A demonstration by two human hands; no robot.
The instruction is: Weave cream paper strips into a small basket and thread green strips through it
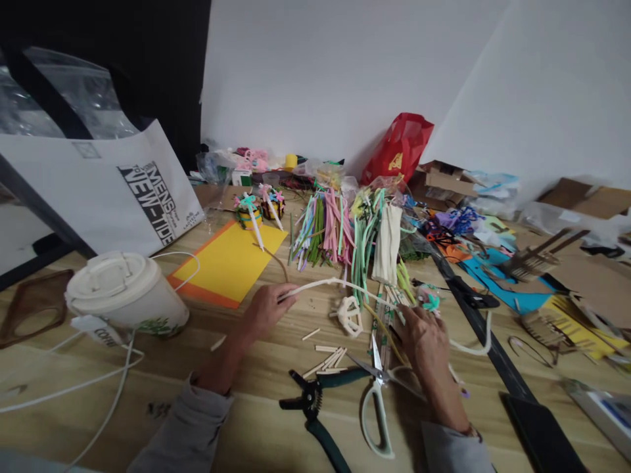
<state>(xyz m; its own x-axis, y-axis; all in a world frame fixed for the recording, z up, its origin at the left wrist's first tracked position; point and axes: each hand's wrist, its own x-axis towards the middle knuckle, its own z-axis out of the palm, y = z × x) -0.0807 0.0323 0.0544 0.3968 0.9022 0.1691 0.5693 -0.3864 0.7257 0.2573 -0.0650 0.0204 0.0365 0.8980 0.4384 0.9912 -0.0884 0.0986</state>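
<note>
A long white pipe cleaner (335, 282) arches between my two hands above the wooden table. My left hand (266, 309) pinches its left end. Near its other side, my right hand (424, 338) is closed on it, and a white curved length shows beyond that hand. Under the arch sits a small white openwork shape (349, 316). Closer to me lie opened scissors (377, 401) with white handles and a cutter (313, 399) with dark green handles. Several short pale sticks (332, 358) are scattered beside them.
Bundled coloured pipe cleaners (338, 226) lie at the back. Yellow sheets (234, 263) hold small decorated pots (248, 213). On the left stand a lidded white cup (125, 299) and a white bag (103, 190). A black phone-like slab (542, 430) and cardboard (596, 279) lie right.
</note>
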